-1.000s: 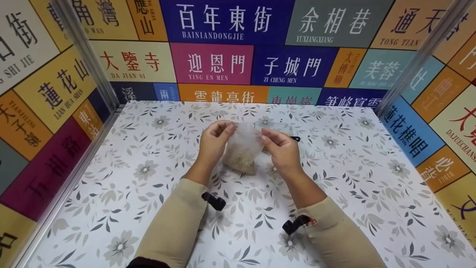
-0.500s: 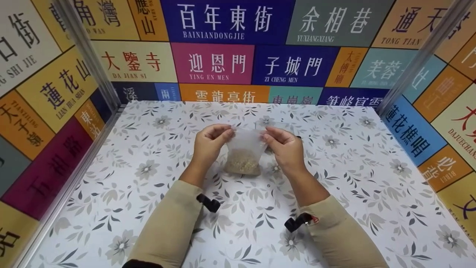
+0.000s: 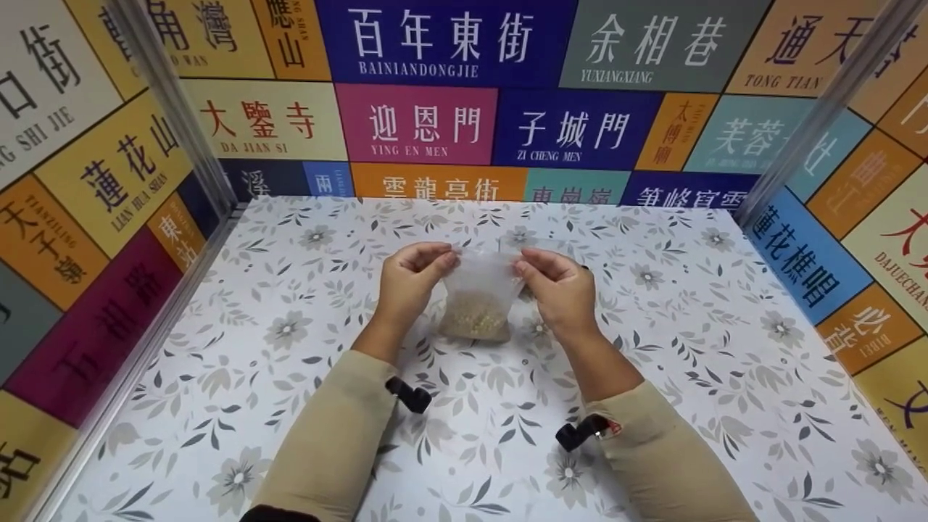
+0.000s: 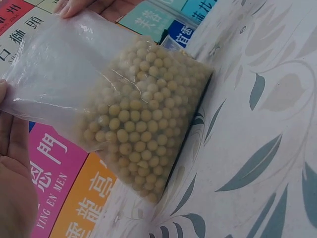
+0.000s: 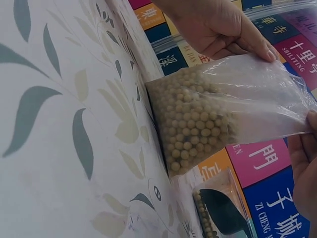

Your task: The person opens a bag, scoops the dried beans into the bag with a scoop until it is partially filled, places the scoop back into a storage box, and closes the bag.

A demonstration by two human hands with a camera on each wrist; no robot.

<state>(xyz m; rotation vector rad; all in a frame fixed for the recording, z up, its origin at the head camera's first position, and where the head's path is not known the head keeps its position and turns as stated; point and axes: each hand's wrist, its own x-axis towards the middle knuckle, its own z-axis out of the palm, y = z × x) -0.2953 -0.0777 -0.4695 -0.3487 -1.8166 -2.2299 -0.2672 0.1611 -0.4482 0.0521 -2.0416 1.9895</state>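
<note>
A clear plastic bag stands upright between my hands, its lower half full of round, pale yellow soybeans. With thumb and fingers, my left hand pinches its upper left corner. The upper right corner is pinched by my right hand in the same way. The bag's upper part is stretched flat between them, and its bottom is right at the tabletop.
Behind the bag and the right hand is a clear box with more soybeans and a black spoon. The flowered tabletop is closed in by sign-covered panels at the back and sides.
The bag has gone from tilted to upright and faces me more squarely. Both hands have spread slightly apart and lowered, still pinching its corners; in the last half second they barely move.
</note>
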